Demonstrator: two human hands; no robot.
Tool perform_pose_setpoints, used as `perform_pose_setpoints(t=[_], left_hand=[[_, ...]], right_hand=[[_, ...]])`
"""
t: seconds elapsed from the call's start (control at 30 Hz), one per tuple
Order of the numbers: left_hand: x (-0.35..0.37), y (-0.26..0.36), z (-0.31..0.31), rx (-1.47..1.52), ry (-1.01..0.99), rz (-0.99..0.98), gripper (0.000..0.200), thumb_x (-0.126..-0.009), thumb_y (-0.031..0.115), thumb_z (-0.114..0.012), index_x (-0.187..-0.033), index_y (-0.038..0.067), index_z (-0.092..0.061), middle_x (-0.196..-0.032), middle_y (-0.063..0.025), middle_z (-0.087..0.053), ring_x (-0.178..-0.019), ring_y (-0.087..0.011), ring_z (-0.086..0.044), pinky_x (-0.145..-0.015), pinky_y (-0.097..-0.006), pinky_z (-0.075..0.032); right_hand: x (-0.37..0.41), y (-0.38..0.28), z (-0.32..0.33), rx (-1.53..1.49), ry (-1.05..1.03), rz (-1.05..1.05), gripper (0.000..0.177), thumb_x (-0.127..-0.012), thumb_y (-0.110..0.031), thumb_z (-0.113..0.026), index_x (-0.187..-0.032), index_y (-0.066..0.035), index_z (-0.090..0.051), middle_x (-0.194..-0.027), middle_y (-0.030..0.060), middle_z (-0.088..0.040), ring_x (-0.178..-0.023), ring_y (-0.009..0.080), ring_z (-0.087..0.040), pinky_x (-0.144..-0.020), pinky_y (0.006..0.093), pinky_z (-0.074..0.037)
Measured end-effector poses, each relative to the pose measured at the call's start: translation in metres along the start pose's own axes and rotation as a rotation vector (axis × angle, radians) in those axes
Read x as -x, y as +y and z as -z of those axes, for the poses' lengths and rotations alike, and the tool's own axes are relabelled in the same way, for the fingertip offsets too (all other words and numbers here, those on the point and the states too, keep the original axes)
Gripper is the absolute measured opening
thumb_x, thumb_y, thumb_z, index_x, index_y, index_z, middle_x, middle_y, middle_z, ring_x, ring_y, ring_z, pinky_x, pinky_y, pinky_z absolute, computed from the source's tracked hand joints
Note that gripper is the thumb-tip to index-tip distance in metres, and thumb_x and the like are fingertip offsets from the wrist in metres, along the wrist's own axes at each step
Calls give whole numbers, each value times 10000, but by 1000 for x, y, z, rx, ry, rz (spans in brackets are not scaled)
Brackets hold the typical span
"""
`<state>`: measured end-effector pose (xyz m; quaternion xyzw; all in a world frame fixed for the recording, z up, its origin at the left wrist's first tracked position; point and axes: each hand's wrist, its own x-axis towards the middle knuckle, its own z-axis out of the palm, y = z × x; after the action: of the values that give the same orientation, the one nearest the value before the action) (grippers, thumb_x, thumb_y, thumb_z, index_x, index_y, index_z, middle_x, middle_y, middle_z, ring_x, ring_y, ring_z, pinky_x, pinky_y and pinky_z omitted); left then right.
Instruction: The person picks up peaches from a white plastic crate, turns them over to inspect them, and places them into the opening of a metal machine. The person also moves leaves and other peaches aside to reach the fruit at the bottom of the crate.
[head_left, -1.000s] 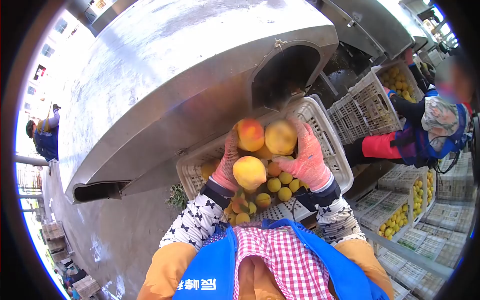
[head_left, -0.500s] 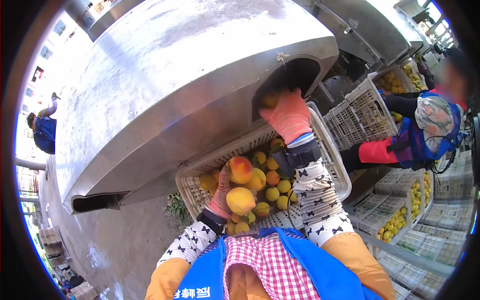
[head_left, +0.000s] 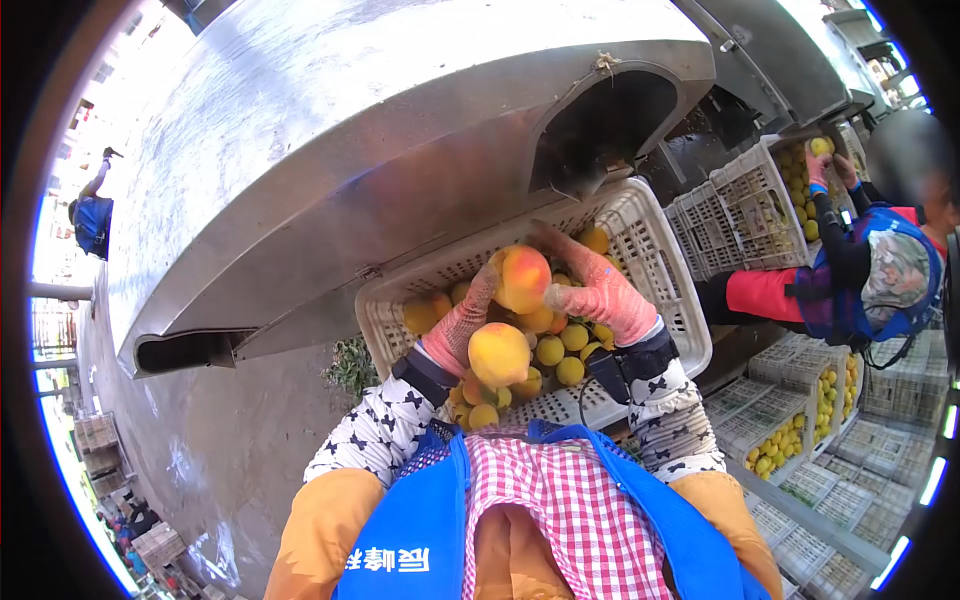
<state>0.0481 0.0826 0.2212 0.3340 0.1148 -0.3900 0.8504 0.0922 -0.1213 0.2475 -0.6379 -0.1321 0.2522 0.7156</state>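
Observation:
My left hand (head_left: 465, 328), in a pink knit glove, is closed on a large red-and-yellow peach (head_left: 523, 279). A second yellow peach (head_left: 499, 354) sits against the same hand, lower down. My gloved right hand (head_left: 610, 298) is beside the upper peach, its fingers stretched out and its thumb close to the fruit's side. Nothing shows in its grip. Below both hands lies a white plastic crate (head_left: 690, 300) with many smaller yellow peaches (head_left: 570, 371) in it.
A big metal housing (head_left: 340, 180) rises behind the crate, with a dark opening (head_left: 610, 120) above the crate's far right. At right, a co-worker (head_left: 870, 270) handles fruit over another crate (head_left: 735, 225). More filled crates (head_left: 760, 415) stand lower right.
My right hand has come out of the metal opening and down beside the peach in my left hand. The left hand has risen slightly with its peaches. The co-worker's hands now hold a fruit.

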Motion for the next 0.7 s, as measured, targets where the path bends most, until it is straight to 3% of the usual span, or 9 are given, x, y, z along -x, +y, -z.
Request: perform_pose_setpoints(t=[0.1,0.2,0.23,0.3,0.33,0.4,0.5,0.67,0.7], left_hand=[[-10,-8,18,-26,-104,42,915,-730,812,-563,-1347,143,-467,-1086,-117,-636,-771,-268,-669,-637,-394,-581],[-10,-1,7,58,-208,11,855,-774,753,-582,-1364,149,-450,-1134,-130,-614,-763,-272,-669,-621,-414,-578],[-12,0,4,48,-223,6,855,-774,753,-582,-1364,149,-450,-1134,-130,-614,-763,-272,-669,-621,-414,-578],[-10,-1,1,257,-125,15,734,-868,638,-579,-1395,151,-425,-1184,-150,-592,-769,-277,-670,-631,-447,-575],[-11,-4,4,-7,-61,-91,586,-953,477,-559,-1416,150,-410,-1195,-163,-591,-766,-286,-674,-661,-470,-572],[-8,-8,11,149,-48,-31,537,-971,402,-548,-1422,150,-404,-1212,-166,-586,-764,-288,-677,-662,-472,-572],[-6,-17,27,385,-31,41,455,-993,220,-512,-1431,156,-402,-1242,-171,-582,-760,-284,-684,-642,-450,-584],[-2,-19,34,320,84,-97,428,-988,192,-497,-1410,156,-434,-1219,-161,-601,-796,-266,-689,-684,-425,-606],[-4,-19,37,324,95,-92,428,-988,192,-497,-1410,156,-434,-1219,-161,-601,-796,-266,-689,-684,-425,-606]], right_hand=[[5,6,-8,-186,-87,-95,881,-727,-300,-824,-1421,28,-391,-1327,127,-527,-1231,198,-491,-1076,331,-366],[-1,5,-6,-49,180,117,831,-684,-218,-829,-1370,36,-435,-1241,113,-571,-1151,181,-539,-1015,329,-430],[-9,-3,-5,-124,330,224,855,-665,-211,-832,-1380,26,-428,-1231,145,-574,-1133,246,-563,-991,362,-449],[-35,5,27,775,714,460,912,-653,-286,-843,-1402,6,-411,-1246,201,-547,-1092,350,-570,-955,422,-469],[-46,10,34,782,721,470,912,-653,-286,-843,-1402,6,-411,-1246,201,-547,-1092,350,-570,-955,422,-469],[-65,15,41,1328,833,370,916,-692,-343,-809,-1428,-11,-377,-1262,251,-504,-1061,438,-544,-926,464,-470],[-69,20,36,1247,792,469,869,-760,-356,-759,-1442,-12,-345,-1280,252,-487,-1088,436,-548,-910,454,-486],[-90,13,18,1049,898,218,827,-808,-322,-719,-1452,0,-312,-1305,265,-470,-1128,438,-543,-881,465,-508],[-112,7,23,1170,837,39,789,-797,-293,-733,-1416,24,-361,-1277,259,-496,-1125,434,-533,-898,454,-498]])
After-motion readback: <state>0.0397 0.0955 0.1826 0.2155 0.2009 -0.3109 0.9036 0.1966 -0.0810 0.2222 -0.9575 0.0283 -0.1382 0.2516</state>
